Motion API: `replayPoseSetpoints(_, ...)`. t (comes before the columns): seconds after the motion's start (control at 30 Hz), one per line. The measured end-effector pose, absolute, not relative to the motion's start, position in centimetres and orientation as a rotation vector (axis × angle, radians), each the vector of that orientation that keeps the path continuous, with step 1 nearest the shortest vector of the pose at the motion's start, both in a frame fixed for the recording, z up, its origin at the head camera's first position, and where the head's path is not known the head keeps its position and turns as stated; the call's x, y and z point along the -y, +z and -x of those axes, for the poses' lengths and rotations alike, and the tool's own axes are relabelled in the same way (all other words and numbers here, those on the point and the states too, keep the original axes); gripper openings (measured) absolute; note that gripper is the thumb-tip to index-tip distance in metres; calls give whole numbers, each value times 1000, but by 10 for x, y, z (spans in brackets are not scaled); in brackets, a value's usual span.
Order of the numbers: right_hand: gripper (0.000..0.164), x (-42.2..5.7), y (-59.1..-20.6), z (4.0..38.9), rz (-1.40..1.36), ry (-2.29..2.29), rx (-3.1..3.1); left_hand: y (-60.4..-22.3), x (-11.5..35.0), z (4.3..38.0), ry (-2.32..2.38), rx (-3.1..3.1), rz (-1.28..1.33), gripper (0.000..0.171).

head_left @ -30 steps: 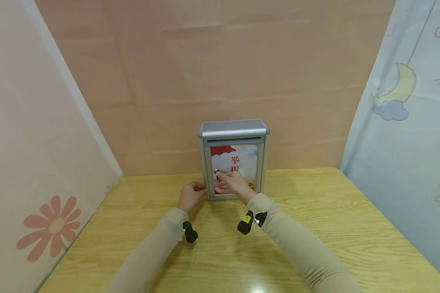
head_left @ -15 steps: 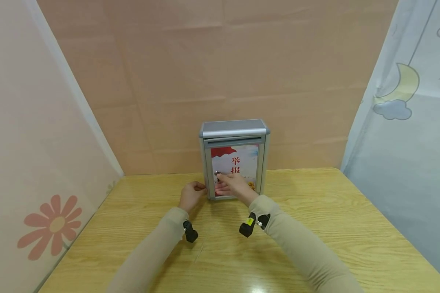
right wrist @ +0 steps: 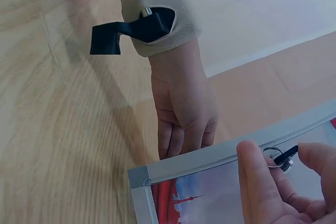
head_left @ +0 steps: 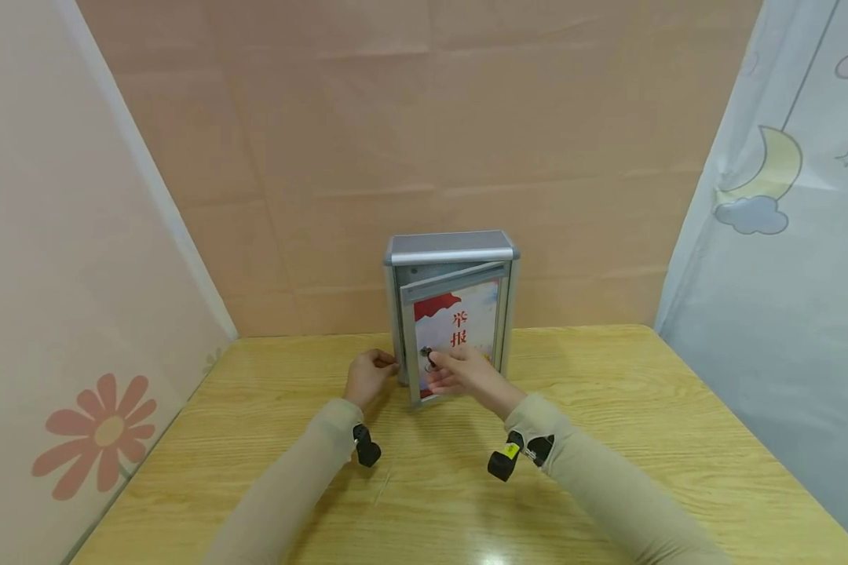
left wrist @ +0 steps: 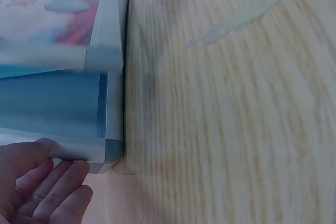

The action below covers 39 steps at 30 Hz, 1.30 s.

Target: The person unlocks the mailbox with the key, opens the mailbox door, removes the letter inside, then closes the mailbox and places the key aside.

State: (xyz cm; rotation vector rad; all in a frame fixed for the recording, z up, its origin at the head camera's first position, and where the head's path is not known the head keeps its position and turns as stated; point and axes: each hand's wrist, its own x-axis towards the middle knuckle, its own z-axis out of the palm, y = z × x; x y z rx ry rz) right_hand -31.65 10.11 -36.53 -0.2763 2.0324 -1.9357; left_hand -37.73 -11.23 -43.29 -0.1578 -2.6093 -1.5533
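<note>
A silver metal letter box (head_left: 452, 248) stands upright on the table, its front door (head_left: 434, 329) swung partly out on the left side. The door carries a poster with red characters. My right hand (head_left: 466, 372) pinches the black-headed key (right wrist: 286, 154) in the door's lock; a metal ring (right wrist: 270, 156) hangs at it. At the box's lower left, my left hand (head_left: 367, 380) grips the side frame, thumb on the front edge and fingers along the outer side, as the left wrist view shows. Behind the door, the bluish-grey inside of the box (left wrist: 47, 103) shows through the gap.
The box stands on a light wood-grain table (head_left: 283, 439), close to a peach backdrop (head_left: 325, 157). Pale printed cloths hang at both sides, with a flower (head_left: 102, 435) on the left and a moon (head_left: 770, 169) on the right.
The door has swung out from closed, its left edge coming towards me. My right hand has moved back and slightly right with the key. The left hand has stayed in place.
</note>
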Motion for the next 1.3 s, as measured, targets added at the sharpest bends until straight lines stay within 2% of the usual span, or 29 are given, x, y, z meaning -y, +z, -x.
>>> replayPoseSetpoints(0.4, 43, -135, -367, 290, 327, -1885, -2035, -432, 113, 378, -1551, 2610, 166, 15)
replayPoseSetpoints(0.63, 51, -164, -368, 273, 361, -1816, -2068, -432, 112, 377, -1523, 2610, 164, 14)
replayPoseSetpoints(1.3, 49, -216, -360, 250, 341, -1781, -2127, -437, 116, 382, -1483, 2600, 167, 13)
